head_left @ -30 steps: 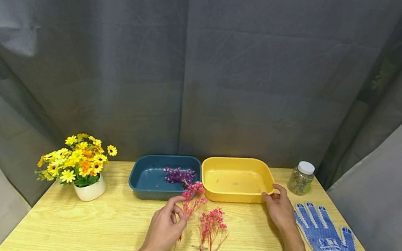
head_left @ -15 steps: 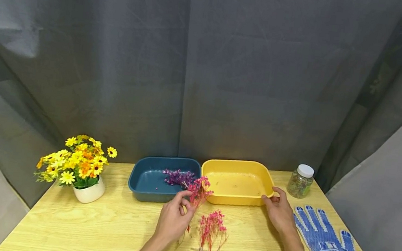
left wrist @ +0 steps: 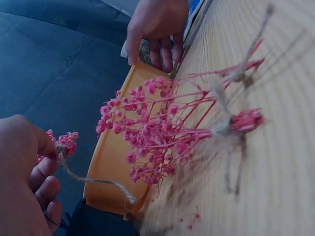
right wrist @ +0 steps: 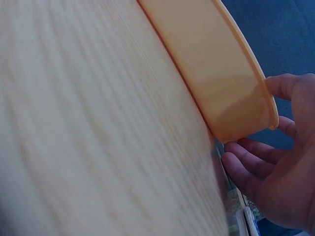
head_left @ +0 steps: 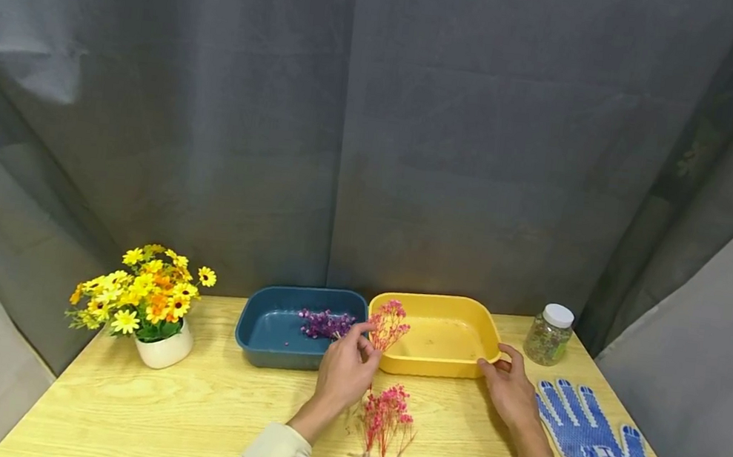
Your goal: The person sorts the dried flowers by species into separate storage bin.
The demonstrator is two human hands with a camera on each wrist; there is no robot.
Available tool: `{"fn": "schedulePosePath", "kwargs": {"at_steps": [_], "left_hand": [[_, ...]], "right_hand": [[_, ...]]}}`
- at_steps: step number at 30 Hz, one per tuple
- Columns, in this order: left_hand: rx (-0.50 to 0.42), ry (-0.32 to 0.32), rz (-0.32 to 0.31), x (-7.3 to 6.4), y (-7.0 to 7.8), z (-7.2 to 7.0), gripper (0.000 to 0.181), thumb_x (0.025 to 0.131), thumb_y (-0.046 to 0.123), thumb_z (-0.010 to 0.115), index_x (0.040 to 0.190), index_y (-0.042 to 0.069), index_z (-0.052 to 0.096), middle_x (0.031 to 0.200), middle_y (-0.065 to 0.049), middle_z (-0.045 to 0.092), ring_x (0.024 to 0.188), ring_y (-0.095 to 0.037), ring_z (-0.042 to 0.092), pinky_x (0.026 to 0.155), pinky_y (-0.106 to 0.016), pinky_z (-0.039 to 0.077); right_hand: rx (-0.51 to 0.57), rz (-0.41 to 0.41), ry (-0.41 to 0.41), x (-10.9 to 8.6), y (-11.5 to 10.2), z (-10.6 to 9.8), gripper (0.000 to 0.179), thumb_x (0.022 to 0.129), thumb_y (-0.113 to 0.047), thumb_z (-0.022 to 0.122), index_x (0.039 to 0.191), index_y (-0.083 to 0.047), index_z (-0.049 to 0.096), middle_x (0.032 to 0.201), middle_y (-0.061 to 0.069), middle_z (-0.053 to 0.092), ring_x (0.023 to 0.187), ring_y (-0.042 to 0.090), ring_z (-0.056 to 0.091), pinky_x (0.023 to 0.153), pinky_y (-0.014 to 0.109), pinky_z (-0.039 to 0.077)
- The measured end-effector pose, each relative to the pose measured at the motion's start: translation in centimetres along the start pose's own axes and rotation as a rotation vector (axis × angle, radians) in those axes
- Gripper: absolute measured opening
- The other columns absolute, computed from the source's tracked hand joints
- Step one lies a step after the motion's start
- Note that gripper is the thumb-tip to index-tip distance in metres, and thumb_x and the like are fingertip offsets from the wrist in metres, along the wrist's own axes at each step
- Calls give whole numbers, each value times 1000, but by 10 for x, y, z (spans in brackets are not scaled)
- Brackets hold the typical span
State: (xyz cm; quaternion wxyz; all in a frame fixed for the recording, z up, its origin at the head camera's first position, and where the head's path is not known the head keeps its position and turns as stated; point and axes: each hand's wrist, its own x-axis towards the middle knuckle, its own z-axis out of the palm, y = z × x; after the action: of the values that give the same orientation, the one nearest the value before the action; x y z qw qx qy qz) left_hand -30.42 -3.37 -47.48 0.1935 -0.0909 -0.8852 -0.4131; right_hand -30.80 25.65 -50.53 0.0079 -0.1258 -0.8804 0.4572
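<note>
My left hand pinches a small bunch of pink dried flowers, its blossoms overlapping the near-left corner of the yellow tub. In the left wrist view, a loose twine end hangs from the held bunch, between thumb and fingers. My right hand grips the tub's near-right corner, thumb on the rim and fingers around the corner in the right wrist view. More pink dried flowers, tied with twine, lie on the table in front of the tub. Purple dried flowers lie inside the blue tub.
A white pot of yellow artificial flowers stands at the left. To the right are a white-lidded jar and a blue-and-white work glove. Dark curtains hang behind the table.
My left hand has moved right and away from me, carrying the pink bunch from beside the blue tub to the yellow tub's edge. My right hand stays at the yellow tub's corner.
</note>
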Motion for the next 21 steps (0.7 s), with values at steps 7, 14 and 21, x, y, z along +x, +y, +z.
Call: {"fn": "schedulePosePath", "kwargs": {"at_steps": [7,14,21], "left_hand": [[53,11,-23,11,5,7,36,84,24,67,120,25,63,73,16,61,59,-2,48,59,-22,41],[100,27,-33,25,15,15,36,84,26,67,119,27,62,74,14,62,60,-7,50,56,-24,40],[177,53,-55,43,18,32,34,83,24,66,117,26,64,69,12,60,65,-12,57,56,-28,43]], "right_hand": [[29,8,-1,-1,0,1,79,94,-61,44,154,-19,15,148,22,41,135,40,42,107,61,28],[42,13,1,-1,0,1,78,95,-59,45,154,-19,14,146,23,42,133,41,43,105,60,31],[47,4,3,-1,2,1,78,93,-62,46,153,-20,16,142,22,46,129,40,46,99,58,35]]}}
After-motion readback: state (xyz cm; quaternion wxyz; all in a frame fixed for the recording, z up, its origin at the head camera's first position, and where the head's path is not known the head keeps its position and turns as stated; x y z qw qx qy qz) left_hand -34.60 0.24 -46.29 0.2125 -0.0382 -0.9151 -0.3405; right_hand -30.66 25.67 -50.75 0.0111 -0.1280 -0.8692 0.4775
